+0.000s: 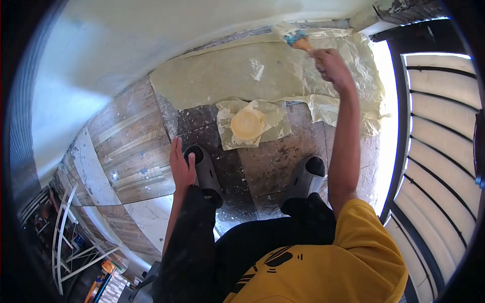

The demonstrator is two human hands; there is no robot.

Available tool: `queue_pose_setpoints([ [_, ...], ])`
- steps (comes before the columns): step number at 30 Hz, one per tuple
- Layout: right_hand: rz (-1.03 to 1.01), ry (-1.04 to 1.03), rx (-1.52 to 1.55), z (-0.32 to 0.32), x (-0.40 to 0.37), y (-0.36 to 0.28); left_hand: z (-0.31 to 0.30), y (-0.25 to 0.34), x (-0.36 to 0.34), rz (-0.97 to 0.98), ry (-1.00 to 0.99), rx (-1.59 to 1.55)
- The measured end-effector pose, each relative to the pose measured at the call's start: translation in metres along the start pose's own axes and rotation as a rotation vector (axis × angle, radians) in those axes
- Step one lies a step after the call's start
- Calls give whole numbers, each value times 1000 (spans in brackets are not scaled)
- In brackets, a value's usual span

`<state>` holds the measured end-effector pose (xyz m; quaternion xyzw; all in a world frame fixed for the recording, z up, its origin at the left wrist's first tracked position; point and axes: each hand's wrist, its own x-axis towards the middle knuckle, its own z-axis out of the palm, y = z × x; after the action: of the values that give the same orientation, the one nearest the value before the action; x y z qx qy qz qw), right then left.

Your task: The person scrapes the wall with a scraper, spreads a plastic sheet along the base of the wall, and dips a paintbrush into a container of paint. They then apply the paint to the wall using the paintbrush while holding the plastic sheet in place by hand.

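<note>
My right hand (329, 67) is closed round the wooden handle of a paintbrush (299, 41), whose pale-coated bristles are at the lower part of the white wall (202, 25). Below the brush, a yellowish translucent sheet (217, 76) lies on the floor along the wall. A round cream-coloured container (246, 124) rests on a smaller piece of the same sheet (278, 118) between my feet and the wall. My left hand (182, 164) holds nothing, its fingers stretched out beside my left knee and shoe.
My grey shoes (204, 174) stand on the spattered tile floor (268, 166). At the right is a dark-framed gate (402, 111) with horizontal bars. A white metal frame (63, 237) and assorted items are at the lower left.
</note>
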<state>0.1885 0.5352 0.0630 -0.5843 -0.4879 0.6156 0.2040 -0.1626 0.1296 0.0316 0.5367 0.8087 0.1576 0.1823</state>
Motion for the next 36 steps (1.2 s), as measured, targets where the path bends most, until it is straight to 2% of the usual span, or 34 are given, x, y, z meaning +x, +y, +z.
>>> queue_pose_setpoints([
  [5,36,-99,32,58,34,7,7,4,9,46,19,-27],
  [9,22,-107,-10,97,43,-21,10,7,6,29,-20,-48],
  [11,-115,-69,-80,109,41,-40,12,4,3,27,-33,-36],
  [14,-147,-97,56,104,-4,-69,14,6,4,52,-26,-43],
  [16,-239,-10,194,101,-43,-90,11,8,6,54,-52,-35],
  [19,-341,-9,245,82,-89,-107,12,3,10,89,-48,-66],
  [22,-278,-9,189,66,-104,-109,19,0,15,86,-88,-78],
  [24,-125,-12,-94,70,-90,-83,28,-2,18,113,-111,-95],
  [29,23,-76,-108,109,-9,-9,25,0,23,189,-123,-124],
  [32,24,-47,-56,133,10,-13,26,-2,21,209,-136,-152],
  [36,-42,32,-15,150,4,-55,28,-5,21,200,-126,-198],
])
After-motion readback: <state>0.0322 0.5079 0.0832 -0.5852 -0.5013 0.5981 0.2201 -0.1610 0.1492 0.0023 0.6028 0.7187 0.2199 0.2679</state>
